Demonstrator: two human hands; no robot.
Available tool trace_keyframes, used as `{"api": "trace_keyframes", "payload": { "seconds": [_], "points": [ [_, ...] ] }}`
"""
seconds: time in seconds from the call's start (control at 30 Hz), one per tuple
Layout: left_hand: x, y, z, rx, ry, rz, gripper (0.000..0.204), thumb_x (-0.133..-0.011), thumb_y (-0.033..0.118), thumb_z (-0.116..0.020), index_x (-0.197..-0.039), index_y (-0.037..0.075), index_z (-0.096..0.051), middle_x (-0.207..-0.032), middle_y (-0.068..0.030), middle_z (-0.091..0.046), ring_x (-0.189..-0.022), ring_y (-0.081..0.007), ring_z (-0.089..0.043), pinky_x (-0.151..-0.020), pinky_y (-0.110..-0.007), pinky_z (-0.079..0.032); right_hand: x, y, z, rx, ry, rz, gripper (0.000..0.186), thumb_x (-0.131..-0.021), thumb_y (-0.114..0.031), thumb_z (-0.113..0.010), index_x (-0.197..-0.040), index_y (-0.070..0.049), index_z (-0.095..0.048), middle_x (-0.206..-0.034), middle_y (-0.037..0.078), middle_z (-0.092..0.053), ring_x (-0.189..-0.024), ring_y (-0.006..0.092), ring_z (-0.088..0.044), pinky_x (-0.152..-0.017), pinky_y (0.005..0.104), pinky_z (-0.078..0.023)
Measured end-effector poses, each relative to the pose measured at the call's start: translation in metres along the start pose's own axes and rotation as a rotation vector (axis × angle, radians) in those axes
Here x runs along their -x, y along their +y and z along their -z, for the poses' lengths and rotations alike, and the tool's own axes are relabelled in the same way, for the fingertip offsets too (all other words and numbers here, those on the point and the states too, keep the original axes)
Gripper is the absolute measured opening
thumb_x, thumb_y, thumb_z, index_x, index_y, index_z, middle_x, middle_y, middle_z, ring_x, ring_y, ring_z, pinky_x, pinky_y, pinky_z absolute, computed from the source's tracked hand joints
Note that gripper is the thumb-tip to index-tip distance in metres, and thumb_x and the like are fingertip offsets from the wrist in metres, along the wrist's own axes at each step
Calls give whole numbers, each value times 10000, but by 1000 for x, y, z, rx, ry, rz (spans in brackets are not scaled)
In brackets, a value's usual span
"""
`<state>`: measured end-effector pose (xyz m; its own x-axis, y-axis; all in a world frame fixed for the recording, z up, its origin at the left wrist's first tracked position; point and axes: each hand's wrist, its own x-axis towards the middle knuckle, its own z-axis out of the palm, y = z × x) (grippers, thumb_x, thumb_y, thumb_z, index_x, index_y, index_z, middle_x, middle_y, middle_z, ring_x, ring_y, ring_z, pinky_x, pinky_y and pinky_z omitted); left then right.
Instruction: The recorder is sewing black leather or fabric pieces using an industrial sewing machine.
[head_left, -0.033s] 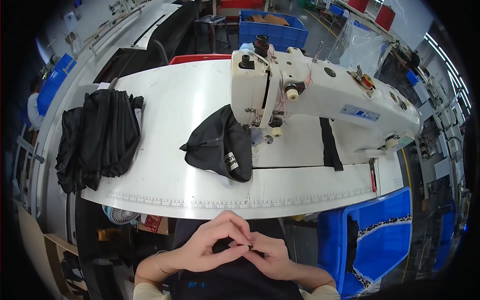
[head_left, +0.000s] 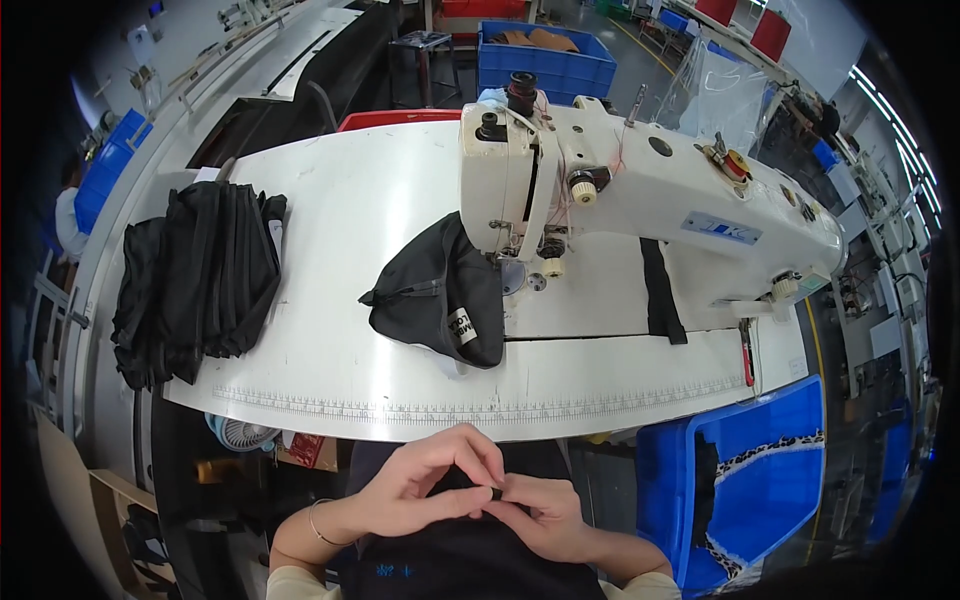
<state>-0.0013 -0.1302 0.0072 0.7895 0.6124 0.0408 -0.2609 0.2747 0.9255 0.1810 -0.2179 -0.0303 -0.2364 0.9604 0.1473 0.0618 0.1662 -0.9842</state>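
Note:
In front of the table edge, over my lap, my left hand (head_left: 430, 487) and my right hand (head_left: 545, 515) meet at the fingertips. Both pinch a small dark piece (head_left: 496, 493), mostly hidden by the fingers; its kind is unclear. Beyond them on the white table, a black fabric piece (head_left: 415, 290) with a white label lies with its right edge by the needle area of a white sewing machine (head_left: 640, 170). Neither hand touches it. To the left rests a pile of folded black fabric pieces (head_left: 205, 280).
A black strip (head_left: 660, 295) lies under the machine arm, and red-handled snips (head_left: 746, 355) sit near the table's right end. Below that end stands a blue bin (head_left: 665, 500) holding black and leopard-print fabric. A small fan (head_left: 240, 432) is under the left front edge.
My fingertips have shifted slightly, and more of the small dark piece shows between them. The fabric and machine stay as they were.

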Motion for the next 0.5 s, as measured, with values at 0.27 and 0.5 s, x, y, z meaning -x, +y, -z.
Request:
{"api": "trace_keyframes", "payload": {
  "seconds": [0.27, 0.5],
  "points": [
    [-79, -21, 18, -1864, 143, -480, 294, -785, 55, -582, -1044, -80, -605, -976, -162, -574, -936, -291, -549, -831, -368, -465, -12, -5, 16, -32, 272, -43, 379, -843, 83, -603, -1205, 69, -493, -766, 133, -654, -620, 184, -654, -529, 255, -527],
    [-86, -7, 46, -2300, 56, -319, 390, -661, 56, -588, -999, -139, -582, -870, -150, -545, -828, -248, -523, -764, -318, -451, -49, -13, 37, 755, 183, 903, 352, -639, 83, -629, -987, 43, -661, -836, 119, -647, -653, 198, -636, -609, 263, -541]
  ]
}}
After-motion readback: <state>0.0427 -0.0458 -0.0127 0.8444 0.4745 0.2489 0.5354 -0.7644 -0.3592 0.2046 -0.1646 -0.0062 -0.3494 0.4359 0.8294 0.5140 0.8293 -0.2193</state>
